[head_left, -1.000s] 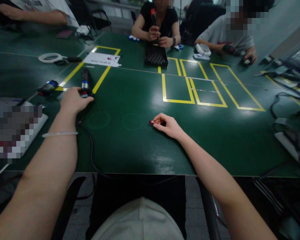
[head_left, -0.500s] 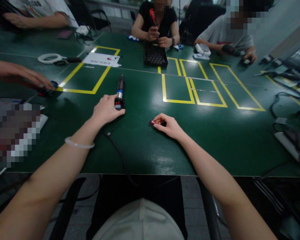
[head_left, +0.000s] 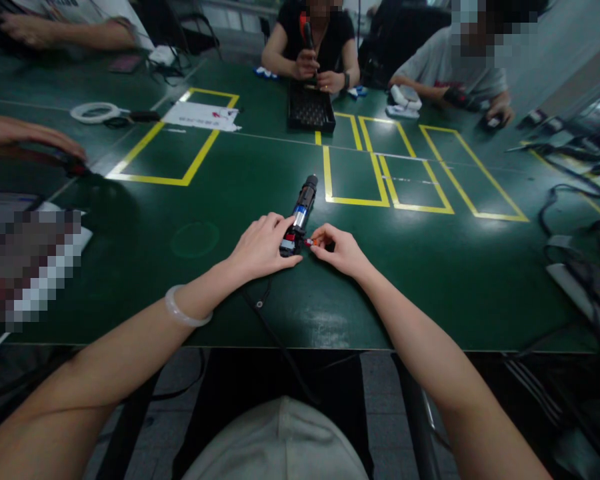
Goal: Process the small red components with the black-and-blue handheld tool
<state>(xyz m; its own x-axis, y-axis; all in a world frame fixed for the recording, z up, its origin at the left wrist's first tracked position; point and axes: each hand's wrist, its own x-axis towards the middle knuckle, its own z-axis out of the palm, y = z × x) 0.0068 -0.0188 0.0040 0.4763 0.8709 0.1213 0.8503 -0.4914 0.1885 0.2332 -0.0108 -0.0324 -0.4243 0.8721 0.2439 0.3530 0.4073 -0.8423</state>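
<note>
My left hand (head_left: 260,248) is closed around the near end of a black corded electric screwdriver (head_left: 299,213) with a blue and silver band, lying on the green table (head_left: 230,193). The tool's cord (head_left: 267,320) trails off the near table edge. My right hand (head_left: 341,250) rests on the table just right of the tool, fingers pinched on a small red and orange part (head_left: 311,243). The tool's near end almost touches that part.
Yellow tape rectangles (head_left: 387,173) mark the table. A black tray (head_left: 311,107), a white ring (head_left: 87,112) and a paper sheet (head_left: 203,117) lie farther off. Other people sit round the table; one person's hand (head_left: 40,140) reaches in at left. Cables (head_left: 570,200) lie at right.
My left hand has carried the screwdriver rightwards across the table, from the left yellow box to beside my right hand. My right hand has stayed put.
</note>
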